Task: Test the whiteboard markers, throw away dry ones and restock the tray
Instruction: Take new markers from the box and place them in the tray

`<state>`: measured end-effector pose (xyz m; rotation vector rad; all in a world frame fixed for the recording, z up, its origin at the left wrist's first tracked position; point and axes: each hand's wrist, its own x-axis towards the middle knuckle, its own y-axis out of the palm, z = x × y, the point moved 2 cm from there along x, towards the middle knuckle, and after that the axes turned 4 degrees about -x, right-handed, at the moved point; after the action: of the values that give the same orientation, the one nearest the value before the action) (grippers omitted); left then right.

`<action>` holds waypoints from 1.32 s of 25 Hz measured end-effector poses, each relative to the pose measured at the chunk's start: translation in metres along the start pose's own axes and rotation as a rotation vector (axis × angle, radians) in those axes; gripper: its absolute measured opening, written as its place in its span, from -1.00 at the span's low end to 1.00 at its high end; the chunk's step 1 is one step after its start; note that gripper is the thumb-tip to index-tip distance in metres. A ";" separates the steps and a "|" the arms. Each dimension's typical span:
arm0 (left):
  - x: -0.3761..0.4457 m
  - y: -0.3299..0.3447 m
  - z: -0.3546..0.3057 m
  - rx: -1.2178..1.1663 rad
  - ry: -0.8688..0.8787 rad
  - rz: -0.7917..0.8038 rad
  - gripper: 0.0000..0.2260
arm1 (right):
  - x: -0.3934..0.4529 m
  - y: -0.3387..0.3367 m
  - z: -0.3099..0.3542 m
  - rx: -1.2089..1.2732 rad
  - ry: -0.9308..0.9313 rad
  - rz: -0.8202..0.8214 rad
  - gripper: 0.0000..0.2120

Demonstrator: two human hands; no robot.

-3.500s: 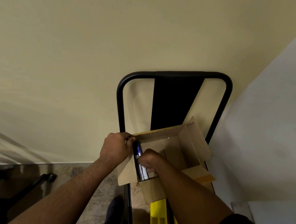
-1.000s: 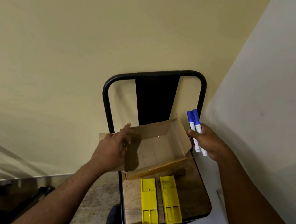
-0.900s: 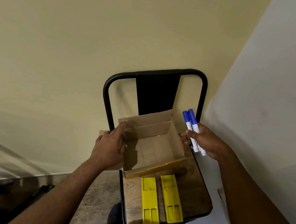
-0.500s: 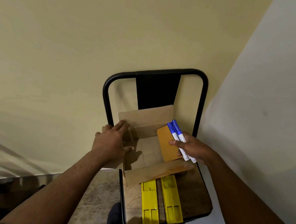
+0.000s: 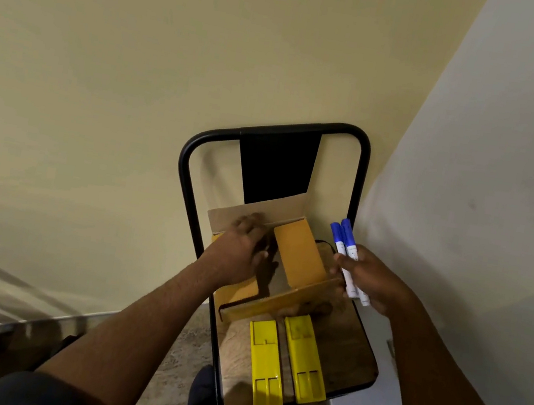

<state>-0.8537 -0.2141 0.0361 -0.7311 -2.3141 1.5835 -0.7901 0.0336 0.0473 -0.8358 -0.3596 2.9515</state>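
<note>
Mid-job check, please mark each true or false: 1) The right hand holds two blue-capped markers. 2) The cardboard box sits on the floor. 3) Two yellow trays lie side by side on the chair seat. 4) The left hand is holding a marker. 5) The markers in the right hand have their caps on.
1) True. The right hand has its grip around two blue-capped markers.
2) False. The cardboard box sits on the chair seat, toward the backrest.
3) True. The two yellow trays lie side by side, nearer the seat's front edge than the box.
4) False. The left hand rests on the box flaps; no marker shows in it.
5) True. Both blue caps are on and point up, away from the palm.
</note>
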 end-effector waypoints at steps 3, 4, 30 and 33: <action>-0.010 0.010 0.003 -0.228 0.097 -0.021 -0.51 | -0.003 0.013 0.000 0.301 0.008 0.040 -0.89; -0.015 0.009 0.004 -0.375 0.063 -0.031 -0.53 | -0.002 0.017 0.000 0.369 -0.003 0.027 -0.89; -0.075 0.042 0.027 0.220 -0.168 -0.157 -0.26 | 0.029 0.064 0.000 -0.751 -0.571 -0.566 -0.58; -0.077 0.050 0.030 0.153 -0.219 -0.013 -0.13 | 0.031 0.064 -0.017 -0.820 -0.445 -0.515 -0.61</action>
<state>-0.7897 -0.2646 -0.0153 -0.5293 -2.3025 1.8941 -0.8069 -0.0214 0.0023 -0.0358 -1.5888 2.4103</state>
